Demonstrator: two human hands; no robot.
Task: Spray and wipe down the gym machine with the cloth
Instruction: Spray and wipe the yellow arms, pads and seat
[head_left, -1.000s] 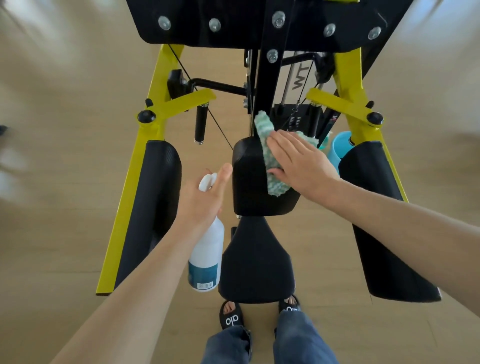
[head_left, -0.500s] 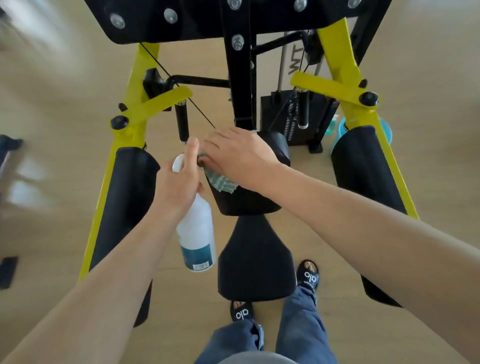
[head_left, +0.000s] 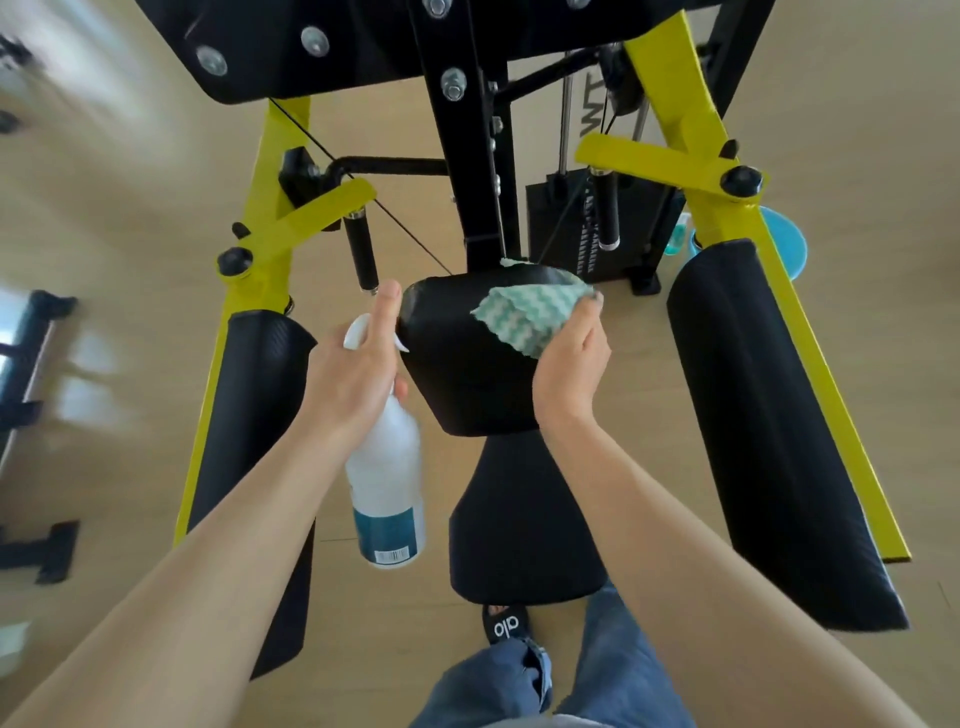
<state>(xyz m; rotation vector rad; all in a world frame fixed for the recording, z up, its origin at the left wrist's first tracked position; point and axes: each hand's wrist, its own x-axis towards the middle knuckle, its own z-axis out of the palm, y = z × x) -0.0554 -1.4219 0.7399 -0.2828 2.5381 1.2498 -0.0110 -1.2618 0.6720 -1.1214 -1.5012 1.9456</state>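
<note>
Cloth (head_left: 524, 316) | moved from pad's (head_left: 467, 364) left edge to its right side, pinched in right hand (head_left: 571, 364) | left hand (head_left: 353, 374) gripped spray bottle (head_left: 387, 493) beside pad | top looked wiped, right flank next.

"alo" on the black sandal (head_left: 503, 627), inverted "TWT" on the white weight-stack panel (head_left: 589, 122)

Bright, even daylight; soft at the edges from where I sit.

I see pale window glare pooling on the wooden floor (head_left: 78, 374) at far left, and a faint sheen on the black back pad (head_left: 457, 364). Shadows are weak and diffuse. The centre reads sharp, but the left border smears with motion blur, and the wide lens bows the yellow frame (head_left: 696, 119) outward toward the corners.
</note>
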